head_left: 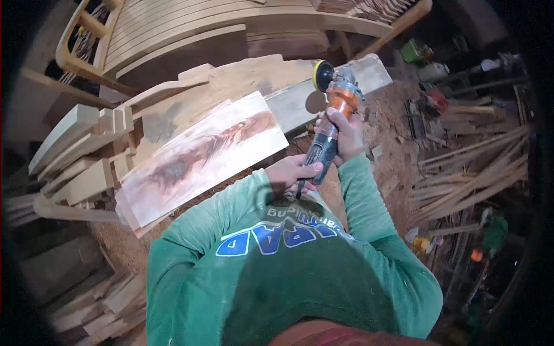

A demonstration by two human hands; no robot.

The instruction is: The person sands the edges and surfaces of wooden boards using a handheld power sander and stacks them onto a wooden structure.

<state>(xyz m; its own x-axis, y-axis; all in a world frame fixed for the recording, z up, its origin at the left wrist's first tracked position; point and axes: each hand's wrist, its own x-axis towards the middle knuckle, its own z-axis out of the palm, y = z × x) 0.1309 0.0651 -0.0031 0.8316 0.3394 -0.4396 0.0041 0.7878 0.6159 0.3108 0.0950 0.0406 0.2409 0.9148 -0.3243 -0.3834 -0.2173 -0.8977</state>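
Observation:
An orange and black angle grinder (pixel 330 128) is held up in front of my chest, its yellow-rimmed round pad (pixel 323 75) at the top end. My right hand (pixel 348 134) wraps round the body just below the orange head. Lower down, my left hand (pixel 291 173) grips the rear end, thumb on top. A pale board (pixel 202 158) with a dark reddish grain patch lies to the left. Beyond the hands, a long greyish plank (pixel 288 109) runs under the grinder's pad, which appears to be raised off it.
Curved wooden pieces (pixel 78 138) are stacked at the left. Across the top stands a slatted wooden frame (pixel 190 29). Thin strips of wood (pixel 473 167) lie heaped on the right, near a green container (pixel 415 52). Sawdust covers the floor.

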